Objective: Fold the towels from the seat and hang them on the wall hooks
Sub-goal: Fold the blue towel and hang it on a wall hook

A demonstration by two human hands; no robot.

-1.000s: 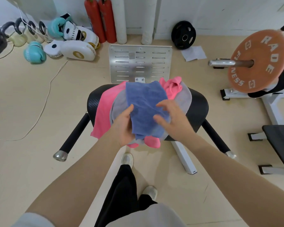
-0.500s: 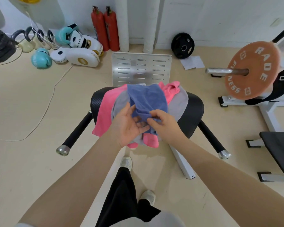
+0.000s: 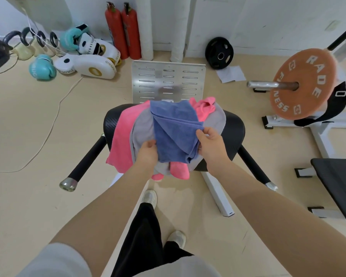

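Head view: blue towel atop pink and grey towels on seat, left hand and right hand pinching opposite edges; match corners squarely before creasing.

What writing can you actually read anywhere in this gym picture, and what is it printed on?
"RADE" and "NESS": round orange weight plate on the barbell; letters between are hidden.
"GINGP...": white curved punching pad, cut off.
Small black print on the pad's end: too small to read.
Teal boxing glove: lettering blurred.
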